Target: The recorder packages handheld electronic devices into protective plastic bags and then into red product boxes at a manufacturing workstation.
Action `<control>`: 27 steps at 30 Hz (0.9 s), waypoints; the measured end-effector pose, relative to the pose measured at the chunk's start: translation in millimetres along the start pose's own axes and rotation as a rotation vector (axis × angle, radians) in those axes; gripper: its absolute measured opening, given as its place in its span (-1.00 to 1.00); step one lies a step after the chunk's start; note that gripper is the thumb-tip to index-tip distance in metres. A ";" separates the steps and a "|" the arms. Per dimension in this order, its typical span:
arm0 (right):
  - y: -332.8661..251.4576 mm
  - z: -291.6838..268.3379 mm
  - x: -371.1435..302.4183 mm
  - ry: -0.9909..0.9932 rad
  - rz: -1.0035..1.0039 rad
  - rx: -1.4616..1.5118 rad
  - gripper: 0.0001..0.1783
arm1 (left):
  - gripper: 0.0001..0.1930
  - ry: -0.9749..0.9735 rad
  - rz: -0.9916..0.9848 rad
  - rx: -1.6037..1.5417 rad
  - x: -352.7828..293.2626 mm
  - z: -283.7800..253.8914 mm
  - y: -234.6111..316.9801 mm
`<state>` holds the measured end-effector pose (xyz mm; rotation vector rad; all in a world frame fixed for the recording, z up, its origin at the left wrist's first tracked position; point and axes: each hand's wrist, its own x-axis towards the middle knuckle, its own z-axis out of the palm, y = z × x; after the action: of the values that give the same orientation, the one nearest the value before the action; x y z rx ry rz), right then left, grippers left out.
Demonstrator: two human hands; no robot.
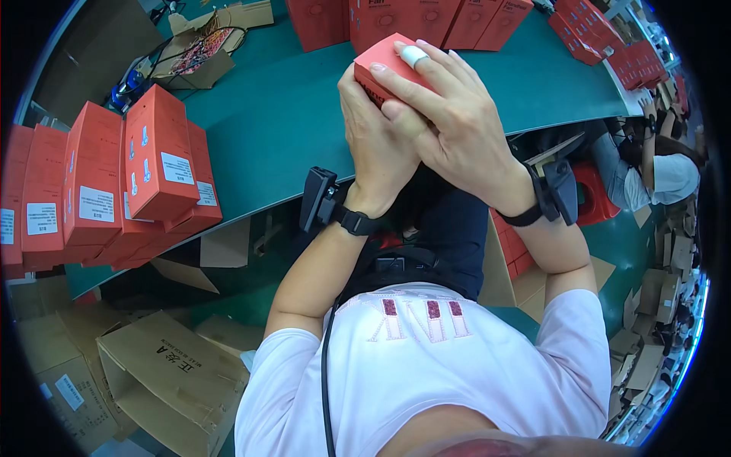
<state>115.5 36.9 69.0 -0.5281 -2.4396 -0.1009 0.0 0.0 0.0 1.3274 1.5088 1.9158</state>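
A small red carton (pixel 386 52) is held above the green table between my two hands. My left hand (pixel 373 145) wraps round its left and near side, thumb toward the right. Across the top and right side of the carton lies my right hand (pixel 461 114), its fingers bent over the upper face and its thumb close to my left hand. A white wrap (pixel 413 55) circles one finger of the right hand. The carton's underside and far side are hidden. Both wrists wear black straps with small black devices.
Red cartons (pixel 158 164) are stacked at the table's left; more (pixel 403 23) stand along the back and others (pixel 590 34) at the far right. An open cardboard box (pixel 202 72) with cables sits back left. Brown cartons (pixel 171 373) lie below left. Another person (pixel 670 171) sits at right.
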 end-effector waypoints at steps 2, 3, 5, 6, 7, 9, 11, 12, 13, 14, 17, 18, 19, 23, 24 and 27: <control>-6.7 -2.8 -0.7 0.058 -0.016 -0.043 -0.55 | 0.05 0.021 0.213 0.148 -2.1 -0.9 -5.4; -6.0 -5.3 2.5 0.063 -0.017 -0.048 -0.55 | 0.05 0.021 0.220 0.146 -1.9 -0.3 -7.4; -5.1 -13.0 11.6 0.024 -0.006 0.016 -0.45 | 0.11 0.059 0.290 0.233 -2.2 -0.3 -10.5; -8.6 -12.8 17.4 0.036 -0.013 0.014 -0.45 | 0.11 0.062 0.303 0.236 -4.3 -3.4 -14.5; -15.3 -10.8 25.0 -0.084 0.046 -0.070 -0.38 | 0.14 0.014 0.185 0.139 -8.5 -8.2 -19.9; -15.4 -1.5 42.1 -0.258 0.135 -0.152 -0.19 | 0.17 -0.055 0.070 0.059 -16.5 -21.8 -25.5; -3.7 1.6 72.7 -0.332 0.099 -0.086 -0.16 | 0.14 0.054 0.142 0.140 -7.8 -31.0 -21.1; 0.8 1.6 91.9 -0.427 0.052 -0.014 -0.14 | 0.11 0.177 0.195 0.218 -2.8 -36.4 -18.7; 0.8 -9.5 116.5 -0.501 0.111 0.072 -0.13 | 0.09 0.223 0.232 0.283 7.2 -45.0 -14.8; -4.3 -13.3 143.7 -0.580 0.151 0.178 -0.11 | 0.10 0.261 0.248 0.266 17.8 -56.0 -12.1; -1.3 -21.3 194.2 -0.591 0.042 0.296 -0.35 | 0.24 0.229 0.263 0.251 52.3 -73.0 -14.7; 0.8 -13.1 206.9 -0.584 -0.033 0.223 -0.37 | 0.28 0.205 0.261 0.278 57.4 -79.6 -12.3; 13.4 -5.3 217.9 -0.590 -0.135 0.167 -0.35 | 0.32 0.196 0.297 0.339 58.9 -84.9 -11.5; 75.4 52.5 218.1 -0.606 -0.430 0.009 -0.26 | -0.24 0.088 0.290 0.403 7.5 -140.3 3.2; 68.5 62.3 204.7 -0.611 -0.361 -0.050 -0.21 | -0.40 0.080 0.275 0.398 -16.0 -158.6 2.4; 92.3 88.6 183.6 -0.015 -0.694 0.058 -0.15 | -0.66 0.013 0.190 0.414 -70.5 -181.6 4.7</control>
<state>-30.6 202.7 103.7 0.3624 -2.5226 -0.3102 -115.3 -155.2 -24.7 1.6864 1.9213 1.7815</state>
